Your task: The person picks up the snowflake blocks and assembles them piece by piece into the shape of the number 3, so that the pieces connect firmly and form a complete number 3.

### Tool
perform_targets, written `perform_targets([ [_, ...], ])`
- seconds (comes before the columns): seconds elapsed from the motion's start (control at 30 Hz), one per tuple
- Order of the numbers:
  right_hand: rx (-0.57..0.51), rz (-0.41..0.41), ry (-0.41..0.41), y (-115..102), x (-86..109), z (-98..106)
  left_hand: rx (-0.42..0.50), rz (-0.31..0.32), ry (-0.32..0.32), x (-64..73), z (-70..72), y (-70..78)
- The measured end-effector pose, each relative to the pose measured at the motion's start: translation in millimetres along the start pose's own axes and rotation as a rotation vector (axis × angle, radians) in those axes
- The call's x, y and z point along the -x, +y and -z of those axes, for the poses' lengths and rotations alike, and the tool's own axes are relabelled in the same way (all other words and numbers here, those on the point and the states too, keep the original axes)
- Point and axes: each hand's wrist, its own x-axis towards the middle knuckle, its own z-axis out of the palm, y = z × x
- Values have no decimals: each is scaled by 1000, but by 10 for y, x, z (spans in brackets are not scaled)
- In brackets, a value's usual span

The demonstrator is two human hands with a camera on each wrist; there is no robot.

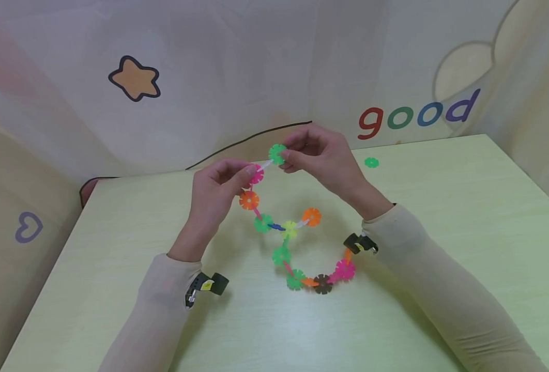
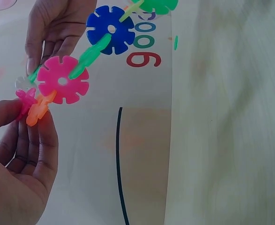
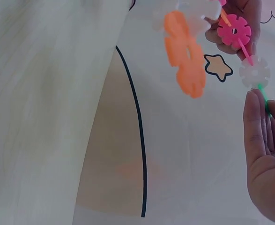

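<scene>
A chain of notched plastic snowflake discs hangs between both hands in the head view. My left hand [image 1: 214,196] pinches a pink disc [image 1: 258,174] near its upper end. My right hand [image 1: 323,160] pinches a green disc [image 1: 276,154], whose edge meets a translucent white disc [image 1: 266,164] beside the pink one. In the right wrist view the green disc shows edge-on at the white disc's rim. Below the left hand, the chain runs through an orange disc [image 1: 248,200] and a blue disc [image 1: 276,227], then forks at a yellow disc [image 1: 290,229].
One branch ends in an orange disc [image 1: 311,217]; the other curves past a brown disc [image 1: 322,284] to a pink disc [image 1: 345,270] by the right sleeve. A loose green disc [image 1: 371,163] lies near the table's [image 1: 442,206] back edge. A printed curtain [image 1: 256,67] hangs behind.
</scene>
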Motion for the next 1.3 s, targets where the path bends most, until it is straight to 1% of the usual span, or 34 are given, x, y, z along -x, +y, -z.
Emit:
perform_targets([
  [0.23, -12, 3, -8, 7, 4, -36, -21, -5, 17, 0, -8, 17],
  [0.4, -29, 20, -8, 18, 6, -59, -13, -32, 32, 4, -10, 19],
  [0.63, -44, 59, -14, 35, 10, -107, 11, -49, 52, 6, -28, 30],
  [0.77, -41, 67, -9, 40, 10, -106, 14, -57, 55, 1, -36, 33],
  [0.87, -38, 61, -14, 51, 11, -97, 24, -39, 49, 2, -38, 27],
  [0.97, -21, 47, -21, 62, 17, -83, 40, -3, 28, 10, -38, 16],
  [1.07, 2, 35, -34, 63, 21, -74, 43, 17, 7, 20, -31, 1],
  [1.3, 40, 25, -76, 50, 14, -77, 44, -10, -3, 2, -17, -11],
])
